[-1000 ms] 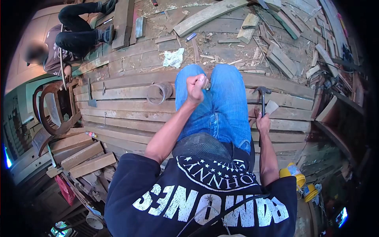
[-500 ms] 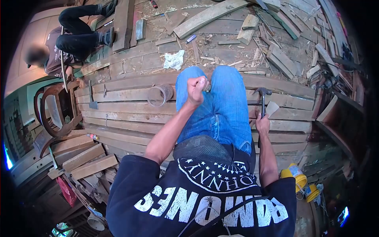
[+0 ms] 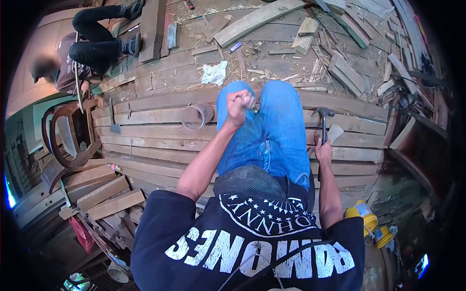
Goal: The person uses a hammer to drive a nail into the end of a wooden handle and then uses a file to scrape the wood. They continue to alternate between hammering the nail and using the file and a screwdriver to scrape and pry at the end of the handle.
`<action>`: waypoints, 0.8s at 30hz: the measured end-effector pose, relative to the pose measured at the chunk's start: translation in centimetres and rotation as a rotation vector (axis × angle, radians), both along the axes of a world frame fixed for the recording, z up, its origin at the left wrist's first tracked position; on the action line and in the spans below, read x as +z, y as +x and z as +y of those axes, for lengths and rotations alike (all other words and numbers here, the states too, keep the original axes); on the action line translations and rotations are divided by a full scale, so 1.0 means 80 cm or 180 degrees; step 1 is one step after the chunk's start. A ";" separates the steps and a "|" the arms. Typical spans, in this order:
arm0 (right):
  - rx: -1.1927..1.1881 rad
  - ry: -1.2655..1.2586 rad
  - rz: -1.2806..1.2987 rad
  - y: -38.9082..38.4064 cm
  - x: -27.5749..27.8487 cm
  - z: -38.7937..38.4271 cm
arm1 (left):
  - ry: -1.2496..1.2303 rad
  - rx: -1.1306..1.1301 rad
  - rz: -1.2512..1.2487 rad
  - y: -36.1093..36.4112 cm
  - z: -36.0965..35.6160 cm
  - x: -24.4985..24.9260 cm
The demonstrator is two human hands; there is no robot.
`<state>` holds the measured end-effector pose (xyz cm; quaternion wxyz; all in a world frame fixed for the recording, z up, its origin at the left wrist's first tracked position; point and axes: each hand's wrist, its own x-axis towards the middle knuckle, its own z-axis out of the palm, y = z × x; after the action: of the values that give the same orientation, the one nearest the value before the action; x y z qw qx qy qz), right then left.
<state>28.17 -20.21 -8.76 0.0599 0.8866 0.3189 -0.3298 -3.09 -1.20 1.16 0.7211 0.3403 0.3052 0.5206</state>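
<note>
My left hand point(image 3: 238, 106) is closed in a fist above my left thigh. A small greyish piece point(image 3: 256, 107) shows beside its fingers; what the fist itself holds, I cannot tell. My right hand point(image 3: 324, 151) is wrapped around the handle of a claw hammer point(image 3: 324, 116), held beside my right thigh with its head pointing away from me. Right against that hand is a pale, flat, blade-shaped piece point(image 3: 335, 132). Left of my knees, a clear round tub point(image 3: 194, 116) sits on the wooden planks point(image 3: 160, 131).
Offcuts and splinters litter the floor ahead, around a crumpled white cloth point(image 3: 214, 73) and long boards point(image 3: 259, 22). A wide-bladed tool point(image 3: 114, 128) lies on the planks at left. Another person point(image 3: 97, 48) sits at upper left. Yellow tubs point(image 3: 366, 218) stand at my right.
My left fist has turned over, so that its knuckles now face up where the thumb showed before. My right hand and the hammer have stayed in place.
</note>
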 end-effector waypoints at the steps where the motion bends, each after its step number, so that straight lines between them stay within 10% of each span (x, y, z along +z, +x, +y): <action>1: -0.0025 -0.0019 0.0005 0.000 -0.001 0.002 | -0.0019 0.0001 -0.0163 -0.001 0.002 0.001; 19: 0.0408 0.0529 -0.0371 0.019 -0.045 -0.026 | -0.0593 0.0485 0.1145 0.024 -0.022 -0.034; 24: 0.0211 -0.0620 0.0133 0.012 -0.047 -0.006 | 0.0123 0.0775 0.1472 0.031 -0.032 -0.029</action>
<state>29.09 -20.66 -12.55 0.1501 0.8584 0.3156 -0.3754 -0.64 -3.74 -1.18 0.5576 0.4247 0.4906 0.5177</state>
